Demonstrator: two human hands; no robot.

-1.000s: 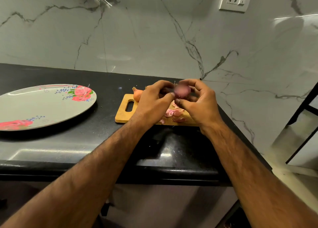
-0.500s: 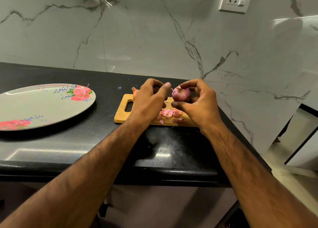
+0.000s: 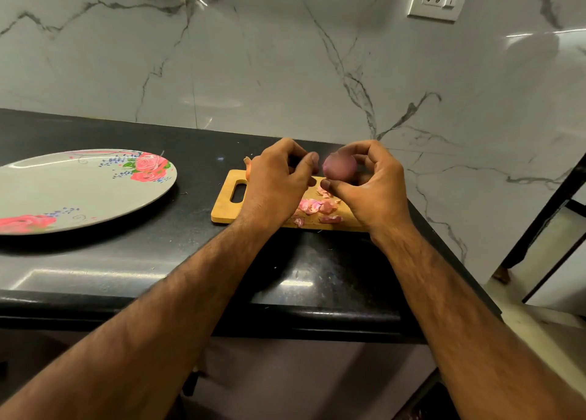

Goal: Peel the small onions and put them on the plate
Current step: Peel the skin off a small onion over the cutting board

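The onion (image 3: 339, 166) is blurring now at the centre of the frame, where half a second ago it was showing sharp with a pale tip. The right hand (image 3: 371, 191) is evidently turning it, hunting for skin left to strip. I'd guess this one is nearly peeled, though the blur is hiding any skin clinging on.

The right hand is half closed, fingertips above and thumb beneath, pinching the onion over the cutting board (image 3: 225, 212). The left hand (image 3: 276, 185), just left of it, is staying curled, its thumb reaching just beside the onion. Whether it is nipping a scrap of peel I cannot tell.

Pink peelings (image 3: 312, 205) are lying on the board, a second unpeeled onion (image 3: 248, 169) is peeking out behind the left hand, and the flowered plate (image 3: 63, 194) at the left edge is waiting, well apart.
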